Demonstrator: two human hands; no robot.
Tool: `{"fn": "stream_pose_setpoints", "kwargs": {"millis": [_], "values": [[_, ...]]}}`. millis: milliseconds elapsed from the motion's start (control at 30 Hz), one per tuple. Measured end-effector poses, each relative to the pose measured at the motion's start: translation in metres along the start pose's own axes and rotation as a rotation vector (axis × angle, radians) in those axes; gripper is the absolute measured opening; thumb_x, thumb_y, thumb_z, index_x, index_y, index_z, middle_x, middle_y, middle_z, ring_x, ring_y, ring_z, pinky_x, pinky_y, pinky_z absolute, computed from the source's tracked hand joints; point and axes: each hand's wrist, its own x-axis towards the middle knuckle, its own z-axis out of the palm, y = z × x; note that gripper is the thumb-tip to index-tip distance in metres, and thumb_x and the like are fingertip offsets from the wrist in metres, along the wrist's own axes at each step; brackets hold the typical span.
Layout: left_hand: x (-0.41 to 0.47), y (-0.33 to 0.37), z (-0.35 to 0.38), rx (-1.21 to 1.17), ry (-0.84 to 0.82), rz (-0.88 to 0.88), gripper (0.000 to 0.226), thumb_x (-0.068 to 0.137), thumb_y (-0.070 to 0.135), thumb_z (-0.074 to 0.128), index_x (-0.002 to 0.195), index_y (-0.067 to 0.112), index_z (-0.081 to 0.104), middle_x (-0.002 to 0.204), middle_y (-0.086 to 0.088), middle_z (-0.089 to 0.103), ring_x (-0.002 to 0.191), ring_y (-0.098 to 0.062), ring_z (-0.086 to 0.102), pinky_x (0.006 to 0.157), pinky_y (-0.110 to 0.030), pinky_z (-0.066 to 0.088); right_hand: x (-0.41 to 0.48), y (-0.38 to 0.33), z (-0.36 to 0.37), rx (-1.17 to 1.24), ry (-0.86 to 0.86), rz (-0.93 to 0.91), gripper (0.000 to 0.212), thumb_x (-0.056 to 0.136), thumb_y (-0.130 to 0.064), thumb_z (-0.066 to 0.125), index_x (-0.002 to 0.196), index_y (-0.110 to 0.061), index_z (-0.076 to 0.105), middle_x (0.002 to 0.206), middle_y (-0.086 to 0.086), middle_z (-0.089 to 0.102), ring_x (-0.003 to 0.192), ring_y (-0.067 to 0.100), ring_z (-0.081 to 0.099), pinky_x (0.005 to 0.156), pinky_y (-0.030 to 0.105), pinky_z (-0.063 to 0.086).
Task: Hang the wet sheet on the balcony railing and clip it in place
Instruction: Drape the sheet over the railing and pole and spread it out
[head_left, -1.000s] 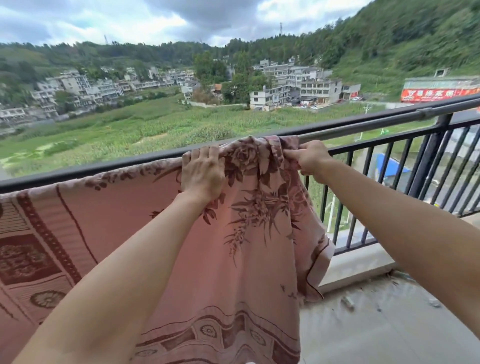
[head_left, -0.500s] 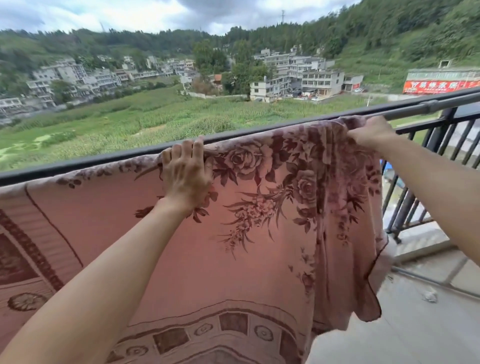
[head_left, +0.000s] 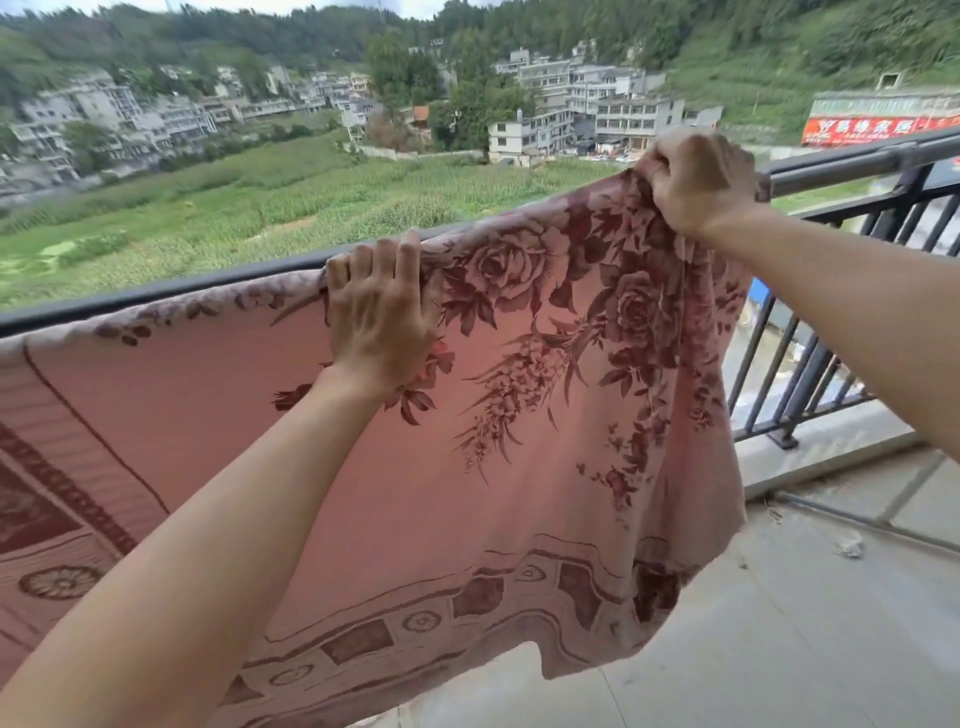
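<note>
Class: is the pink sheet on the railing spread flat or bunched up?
The sheet lies mostly spread along the railing, bunched only where the right hand grips it.

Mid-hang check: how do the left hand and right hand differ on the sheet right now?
Grip: the left hand lies flat, fingers straight, pressing the sheet against the railing; the right hand is fisted round bunched fabric.
Place: the left hand sits mid-sheet on smooth cloth; the right hand is at the sheet's right end, beside bare railing.
Both hands are at the sheet's top edge, on the railing.
</note>
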Motion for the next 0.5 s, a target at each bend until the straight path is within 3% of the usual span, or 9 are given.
{"fn": "stream_pose_setpoints", "kwargs": {"millis": [133, 233, 300, 333, 433, 500], "values": [[-0.003, 0.002, -0.004, 0.015, 0.028, -0.001, 0.046, 0.096, 0.039, 0.042, 0.128, 0.008, 0.05, 0.106, -0.014, 0.059, 0.089, -0.03, 0.053, 0.079, -0.042, 0.035, 0.02, -0.033, -0.003, 0.07, 0.048, 0.139, 0.022, 0.098, -0.02, 0.048, 0.094, -0.006, 0.066, 0.099, 0.014, 0.068, 0.093, 0.032, 0.063, 0.073, 0.034, 0.044], [-0.005, 0.002, -0.009, 0.042, 0.028, 0.004, 0.043, 0.096, 0.038, 0.041, 0.126, 0.009, 0.052, 0.109, -0.013, 0.059, 0.091, -0.03, 0.053, 0.08, -0.042, 0.034, 0.02, -0.038, 0.005, 0.187, -0.274, 0.242, 0.021, 0.096, -0.024, 0.06, 0.095, -0.005, 0.068, 0.089, 0.004, 0.065, 0.078, 0.019, 0.059, 0.066, 0.033, 0.048], [-0.007, -0.001, -0.014, 0.065, 0.016, 0.016, 0.042, 0.097, 0.038, 0.039, 0.125, 0.01, 0.054, 0.114, -0.012, 0.058, 0.095, -0.031, 0.053, 0.081, -0.042, 0.032, 0.013, -0.038, -0.005, 0.279, -0.395, 0.254, 0.026, 0.096, -0.035, 0.061, 0.1, -0.01, 0.067, 0.095, -0.001, 0.063, 0.083, 0.016, 0.055, 0.074, 0.03, 0.048], [-0.007, -0.002, -0.017, 0.066, 0.008, 0.017, 0.043, 0.097, 0.038, 0.039, 0.126, 0.01, 0.054, 0.116, -0.012, 0.058, 0.098, -0.031, 0.053, 0.082, -0.042, 0.03, 0.009, -0.034, -0.013, 0.297, -0.37, 0.242, 0.027, 0.096, -0.039, 0.058, 0.103, -0.014, 0.065, 0.098, -0.001, 0.062, 0.086, 0.017, 0.055, 0.075, 0.029, 0.045], [-0.001, 0.005, -0.03, 0.005, -0.046, -0.047, 0.042, 0.097, 0.041, 0.04, 0.124, 0.012, 0.055, 0.124, -0.012, 0.054, 0.107, -0.032, 0.05, 0.088, -0.044, 0.028, -0.008, -0.002, -0.036, 0.174, -0.013, 0.265, 0.026, 0.097, -0.033, 0.053, 0.105, -0.012, 0.066, 0.103, 0.008, 0.068, 0.093, 0.026, 0.062, 0.075, 0.026, 0.039], [0.005, 0.018, -0.037, -0.061, -0.051, -0.071, 0.038, 0.095, 0.038, 0.047, 0.119, 0.011, 0.058, 0.124, -0.013, 0.053, 0.11, -0.031, 0.049, 0.092, -0.045, 0.029, -0.028, 0.025, -0.04, 0.142, 0.127, 0.341, 0.024, 0.094, -0.03, 0.054, 0.102, -0.011, 0.066, 0.102, 0.01, 0.069, 0.097, 0.028, 0.064, 0.076, 0.028, 0.04]]}}
